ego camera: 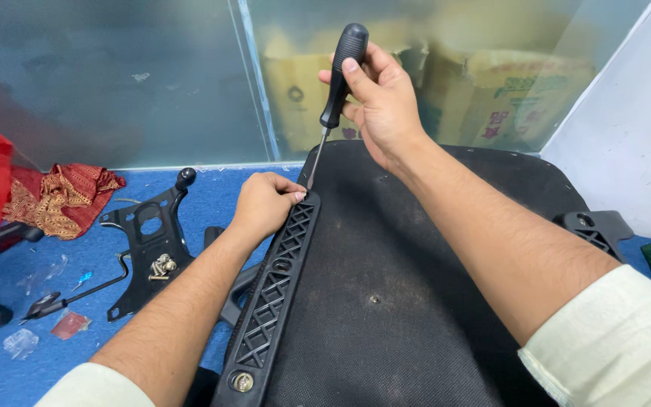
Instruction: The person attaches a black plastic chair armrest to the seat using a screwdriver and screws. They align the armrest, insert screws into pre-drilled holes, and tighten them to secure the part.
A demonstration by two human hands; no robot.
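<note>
From the head camera, looking down: the right hand (380,98) is wrapped around the black-handled screwdriver with a thin steel shaft (336,94), holding it nearly upright, thumb pressed along the grip. Its tip comes down right at the upper end of the long black plastic lattice-patterned armrest bracket (274,290), which lies along the left edge of the wide black fabric-covered chair seat underside (401,301). The left hand (264,203) is curled into a loose fist, fingertips pinched tight at that same top end of the bracket, just beside the screwdriver tip; whatever it pinches is too small to tell. A silver screw (242,382) sits at the bracket's lower end. Off to the left on the blue carpet floor (1,301) lies a black metal chair mechanism plate (145,249) with a small pile of loose silver screws (162,267) on it.
</note>
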